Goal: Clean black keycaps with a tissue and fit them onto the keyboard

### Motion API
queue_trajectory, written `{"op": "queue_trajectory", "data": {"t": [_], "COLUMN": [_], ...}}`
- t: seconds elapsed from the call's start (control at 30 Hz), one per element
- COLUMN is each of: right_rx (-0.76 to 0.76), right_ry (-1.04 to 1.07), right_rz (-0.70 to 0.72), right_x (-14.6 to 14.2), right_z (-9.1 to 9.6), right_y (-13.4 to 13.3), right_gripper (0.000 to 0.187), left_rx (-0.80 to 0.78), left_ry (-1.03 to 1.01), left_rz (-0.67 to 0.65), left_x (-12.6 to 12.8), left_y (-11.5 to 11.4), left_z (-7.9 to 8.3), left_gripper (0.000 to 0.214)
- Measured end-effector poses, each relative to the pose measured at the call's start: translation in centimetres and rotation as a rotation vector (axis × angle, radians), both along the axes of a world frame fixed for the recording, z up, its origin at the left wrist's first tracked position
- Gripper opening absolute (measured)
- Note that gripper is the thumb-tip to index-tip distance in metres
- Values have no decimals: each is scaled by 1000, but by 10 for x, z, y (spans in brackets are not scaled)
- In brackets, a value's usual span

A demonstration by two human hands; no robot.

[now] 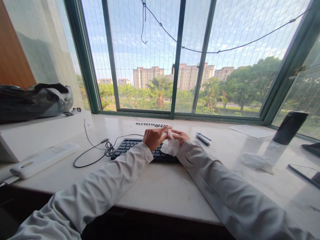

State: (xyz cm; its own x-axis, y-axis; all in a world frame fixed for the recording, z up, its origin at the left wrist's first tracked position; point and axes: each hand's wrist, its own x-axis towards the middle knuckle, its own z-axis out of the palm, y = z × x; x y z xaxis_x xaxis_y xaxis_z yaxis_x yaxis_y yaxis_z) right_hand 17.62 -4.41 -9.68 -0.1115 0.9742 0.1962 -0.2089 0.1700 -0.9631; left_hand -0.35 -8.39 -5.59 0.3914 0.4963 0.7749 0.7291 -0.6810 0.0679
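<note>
Both my hands meet over a black keyboard [130, 146] lying on a pale stone windowsill [160, 186]. My left hand [155, 137] rests with curled fingers on the keyboard's right part and touches a white tissue [170, 146]. My right hand [180, 136] pinches the same crumpled tissue from the right side. The tissue covers part of the keys. A black cable [100, 150] runs from the keyboard to the left in loops.
A white power strip [42, 160] and a white box [42, 133] with a helmet [37, 100] on it stand at the left. Two pens [203, 138] lie right of my hands. A dark bottle [287, 130], paper [252, 130] and a tablet [305, 173] sit at the right.
</note>
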Motion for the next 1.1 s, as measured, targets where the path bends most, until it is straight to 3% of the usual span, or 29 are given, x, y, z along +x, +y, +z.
{"op": "queue_trajectory", "data": {"t": [0.17, 0.4, 0.63, 0.8, 0.93, 1.1], "right_rx": [-3, 10, -34, -12, -9, -16], "right_ry": [37, 127, 141, 101, 38, 164], "right_rz": [-81, 3, -74, -131, -120, -81], "right_x": [-2, -13, -10, -8, -6, -9], "right_z": [4, 11, 14, 7, 3, 7], "right_y": [-8, -18, -17, -15, -12, -14], "right_gripper": [51, 45, 56, 49, 46, 48], "left_rx": [-47, -49, -38, -73, -86, -83], "left_ry": [-11, -2, -49, -29, -39, -82], "left_rz": [20, 82, 26, -14, 7, 1], "left_x": [2, 2, -1, 1, 3, 3], "left_y": [-1, -1, -1, -1, -2, -3], "left_z": [1, 1, 3, 1, 1, 3], "left_gripper": [40, 36, 30, 39, 42, 36]}}
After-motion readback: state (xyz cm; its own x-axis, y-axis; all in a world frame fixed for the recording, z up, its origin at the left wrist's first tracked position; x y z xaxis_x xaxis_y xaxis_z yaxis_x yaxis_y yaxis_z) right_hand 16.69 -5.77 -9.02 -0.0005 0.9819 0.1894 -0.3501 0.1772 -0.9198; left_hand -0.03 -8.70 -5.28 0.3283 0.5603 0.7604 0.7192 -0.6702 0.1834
